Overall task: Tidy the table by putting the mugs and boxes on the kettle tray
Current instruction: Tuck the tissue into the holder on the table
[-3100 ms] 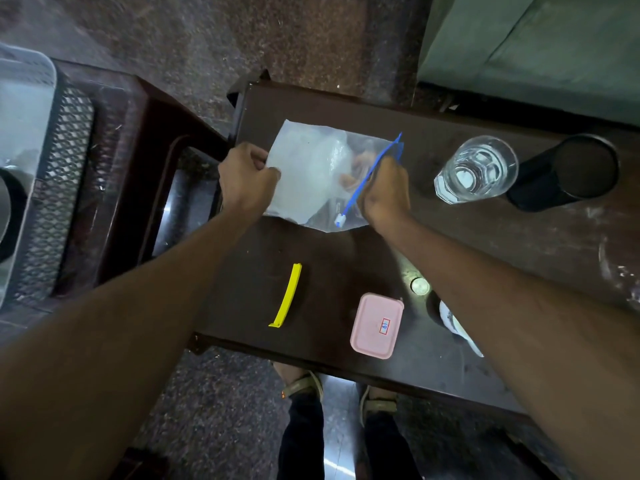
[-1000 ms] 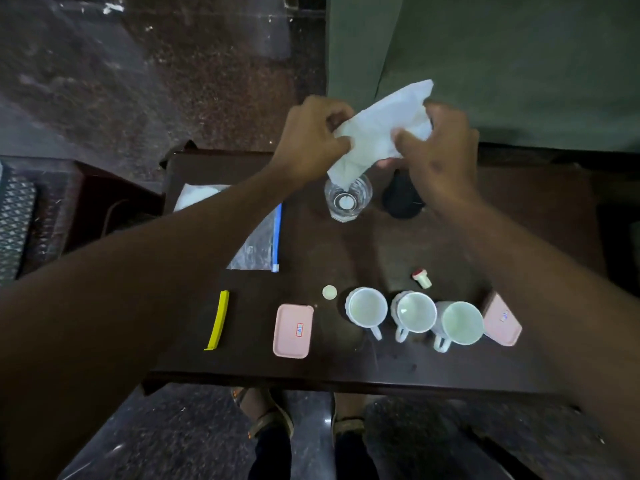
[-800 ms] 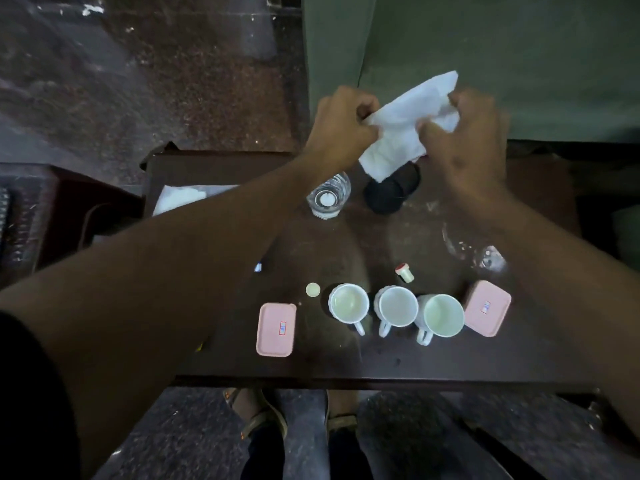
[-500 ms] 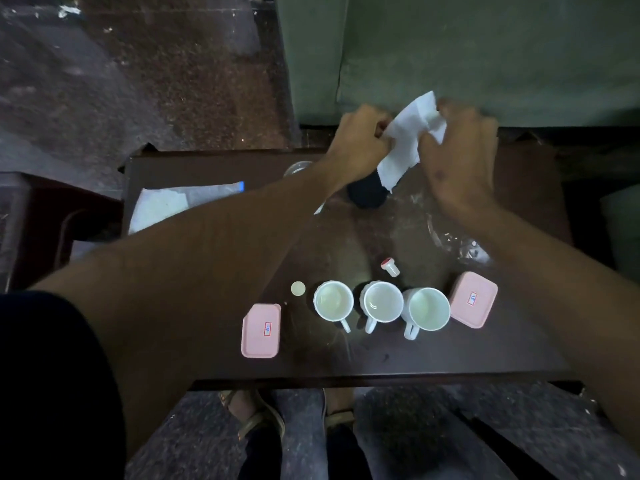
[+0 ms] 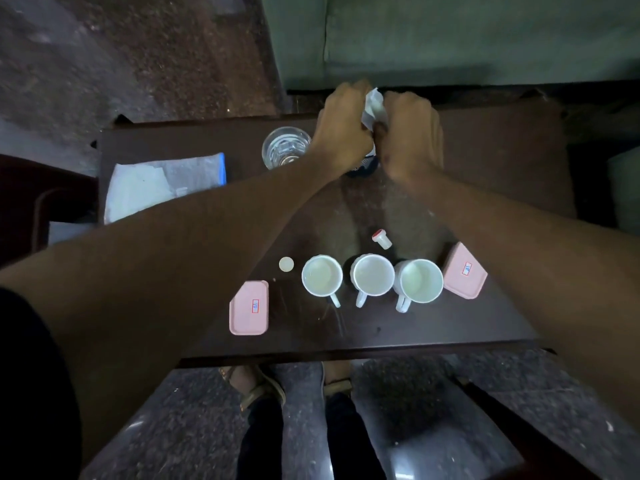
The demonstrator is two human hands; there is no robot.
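Note:
Three white mugs stand in a row near the table's front: left mug (image 5: 322,279), middle mug (image 5: 372,279), right mug (image 5: 418,281). A pink box (image 5: 249,308) lies left of them and a second pink box (image 5: 464,271) lies to their right. At the table's far side my left hand (image 5: 343,124) and my right hand (image 5: 410,133) are both closed on a crumpled white paper (image 5: 373,107), held over a dark cup that they mostly hide. No kettle tray is in view.
A glass of water (image 5: 284,147) stands beside my left hand. A clear zip bag with a blue strip (image 5: 166,181) lies at the table's left end. A small red-capped bottle (image 5: 381,239) and a round white lid (image 5: 286,264) lie behind the mugs. A green sofa (image 5: 450,36) borders the far edge.
My hands have lowered and crumpled the white paper into a smaller wad over the dark cup. The view has shifted, so the table sits lower and farther right.

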